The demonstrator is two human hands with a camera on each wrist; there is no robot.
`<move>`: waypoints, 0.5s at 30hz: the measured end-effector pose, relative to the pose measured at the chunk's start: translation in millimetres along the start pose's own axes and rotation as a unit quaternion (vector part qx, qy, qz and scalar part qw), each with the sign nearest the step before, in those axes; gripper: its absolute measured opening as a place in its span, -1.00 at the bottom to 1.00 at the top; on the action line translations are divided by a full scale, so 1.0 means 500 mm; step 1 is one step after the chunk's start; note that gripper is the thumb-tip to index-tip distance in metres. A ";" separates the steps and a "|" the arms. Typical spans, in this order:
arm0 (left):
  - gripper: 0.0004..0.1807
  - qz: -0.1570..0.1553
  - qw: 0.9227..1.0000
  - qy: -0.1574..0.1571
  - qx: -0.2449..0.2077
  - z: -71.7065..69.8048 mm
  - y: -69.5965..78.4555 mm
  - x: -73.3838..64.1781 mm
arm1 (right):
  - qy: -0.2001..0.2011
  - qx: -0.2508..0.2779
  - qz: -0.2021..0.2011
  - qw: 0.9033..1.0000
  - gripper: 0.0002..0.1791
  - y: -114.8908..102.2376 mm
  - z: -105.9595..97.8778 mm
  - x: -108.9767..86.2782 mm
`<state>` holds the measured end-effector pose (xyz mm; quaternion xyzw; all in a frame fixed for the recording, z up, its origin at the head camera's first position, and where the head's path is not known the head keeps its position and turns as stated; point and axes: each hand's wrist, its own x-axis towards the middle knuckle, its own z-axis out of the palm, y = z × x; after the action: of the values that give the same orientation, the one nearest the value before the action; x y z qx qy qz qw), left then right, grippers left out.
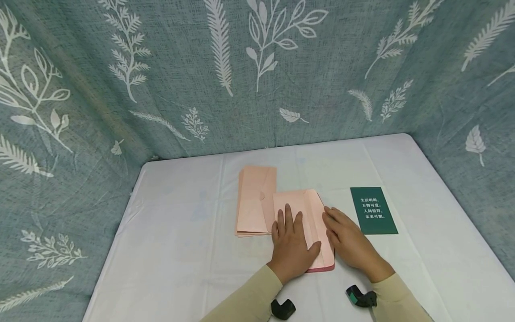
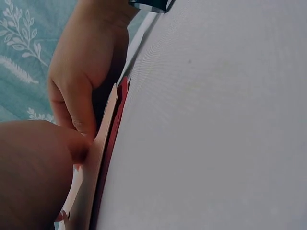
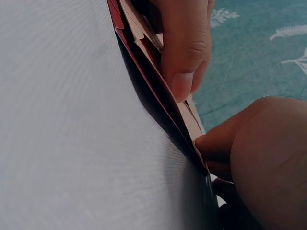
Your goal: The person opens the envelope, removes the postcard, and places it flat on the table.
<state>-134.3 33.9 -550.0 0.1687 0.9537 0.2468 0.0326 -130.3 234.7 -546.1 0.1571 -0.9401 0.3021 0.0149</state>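
A pink paper envelope with a dark red layer along its lower edge lies in front of me. My left hand rests on it with fingers spread and straight, thumb out to the right. In the right wrist view the left thumb presses on the paper near its edge. My right hand pinches the envelope's right edge, its thumb against the paper; some fingers are hidden. Viewed from the left wrist, the red layer lies under the pink paper.
A stack of pink envelopes lies behind and left, overlapped by the front one in this view. To the right is a green card with white writing. A white cloth covers the table; leaf-patterned curtains hang around it.
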 end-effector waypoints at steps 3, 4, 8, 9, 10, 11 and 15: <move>-0.08 0.005 1.000 0.001 -0.016 -0.002 -0.003 -0.001 | 0.000 0.001 0.001 1.000 -0.42 0.001 0.001 -0.001; -0.10 0.008 1.000 0.003 -0.021 -0.002 -0.004 -0.001 | 0.000 0.000 0.002 1.000 -0.42 0.001 0.001 -0.001; -0.19 0.016 0.999 0.013 -0.043 -0.004 -0.007 -0.002 | 0.002 0.001 0.005 1.000 -0.42 0.000 0.002 -0.001; -0.22 0.018 0.999 0.013 -0.047 -0.004 -0.008 -0.002 | 0.002 0.002 0.005 1.000 -0.42 0.000 0.002 -0.001; -0.25 0.020 0.998 0.014 -0.051 -0.004 -0.008 -0.002 | 0.002 0.001 0.006 1.000 -0.42 0.000 0.002 -0.001; -0.28 0.022 0.998 0.013 -0.056 -0.005 -0.009 -0.002 | 0.002 0.001 0.006 1.000 -0.42 -0.001 0.001 -0.001; -0.39 0.025 0.997 0.011 -0.068 -0.009 -0.009 -0.003 | 0.002 -0.001 0.006 1.000 -0.42 -0.002 0.001 -0.001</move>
<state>-134.7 27.6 -548.5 0.1868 0.9306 0.3137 0.0272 -129.5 233.7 -545.7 0.1511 -0.9413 0.3015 0.0156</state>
